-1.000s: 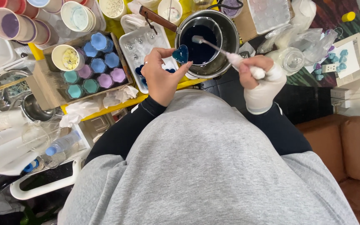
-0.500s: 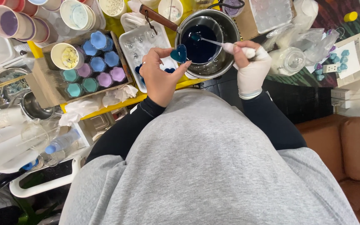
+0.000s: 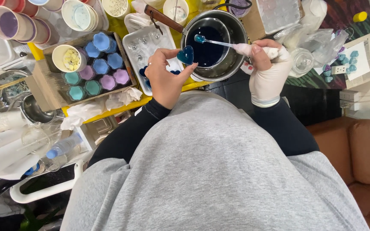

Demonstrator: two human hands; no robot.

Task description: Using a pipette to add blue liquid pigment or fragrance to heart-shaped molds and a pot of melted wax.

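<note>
A glossy dark-blue heart [image 3: 185, 54] sits pinched in the bare left hand [image 3: 164, 76] beside the pot [image 3: 236, 38]; the gloved right hand [image 3: 267, 68] grips 1 blue-tipped spoon [image 3: 213, 41] over its rim, clutter crowding close.

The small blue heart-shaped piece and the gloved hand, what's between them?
In the head view, the metal pot of dark blue liquid, crossed by the hand's blue-tipped stick.
</note>
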